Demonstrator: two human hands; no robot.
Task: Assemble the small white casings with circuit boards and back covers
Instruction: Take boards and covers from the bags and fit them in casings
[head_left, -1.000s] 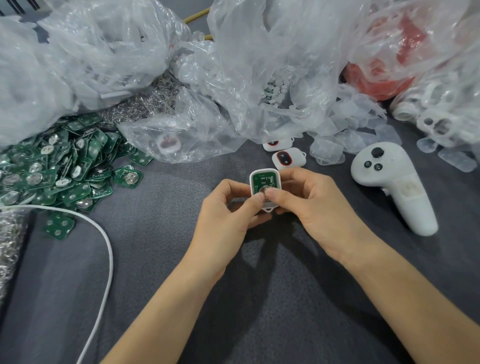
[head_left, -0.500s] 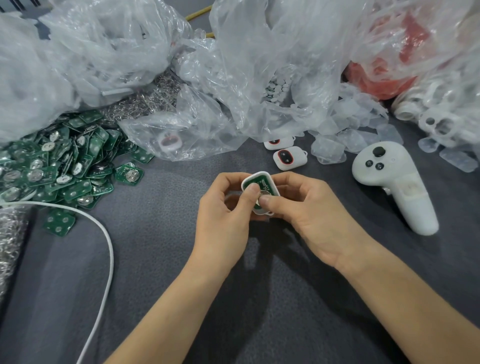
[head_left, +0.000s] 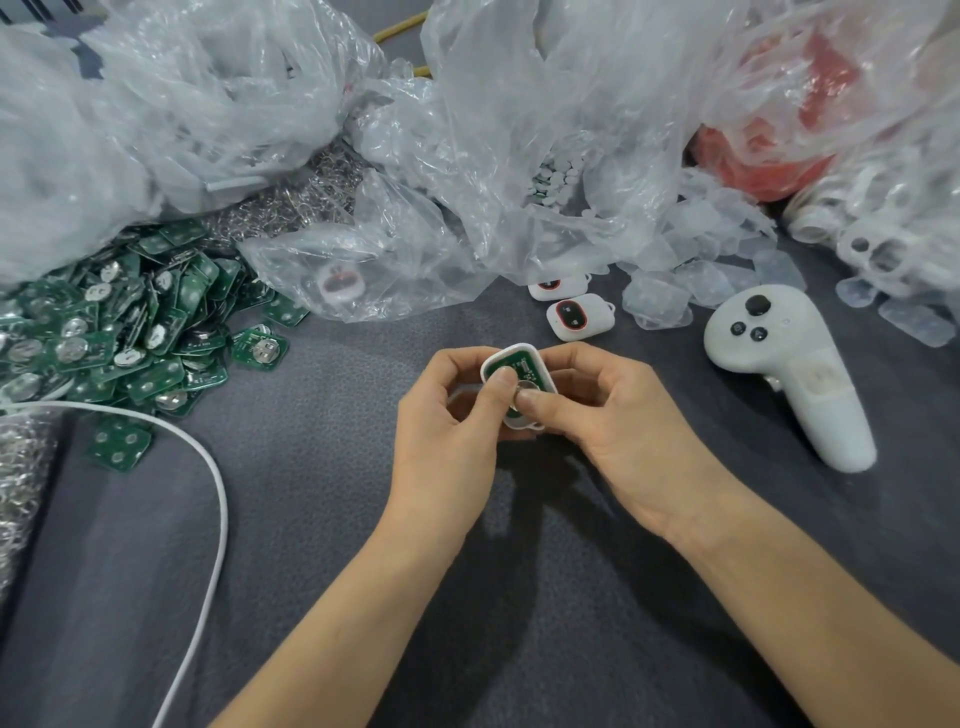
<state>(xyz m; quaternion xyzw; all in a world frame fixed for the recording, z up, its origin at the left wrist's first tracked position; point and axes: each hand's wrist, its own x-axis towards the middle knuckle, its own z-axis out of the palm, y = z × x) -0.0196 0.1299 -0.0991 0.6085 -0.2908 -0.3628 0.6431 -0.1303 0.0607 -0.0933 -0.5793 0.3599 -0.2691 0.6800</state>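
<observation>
The small white casing (head_left: 511, 355) is now being held tilted, with its top leaning to the left, where a second ago it was being held upright; both hands are being kept in nearly the same place above the grey cloth surface (head_left: 311, 519). The casing is being gripped between the two hands at the middle of the view, its open back turned up, with a green circuit board (head_left: 531, 365) seated inside its white rim. The left hand (head_left: 447, 431) is being curled round the casing's left side, and its thumb (head_left: 501, 387) is being pressed onto the board. The right hand (head_left: 613, 426) is being curled round the right side, with its thumb (head_left: 540, 402) being pressed onto the board just beside the other thumb. To the left, a heap of loose green boards (head_left: 130, 332) is being crossed at its near edge by a white cable (head_left: 218, 499). Just beyond the hands, two closed casings with red-ringed fronts (head_left: 579, 317) are lying near a scatter of clear back covers (head_left: 691, 280). A white handheld controller (head_left: 779, 364) is lying to the right, well apart from the hands. Crumpled clear plastic bags (head_left: 208, 104) are being piled across the far side.
</observation>
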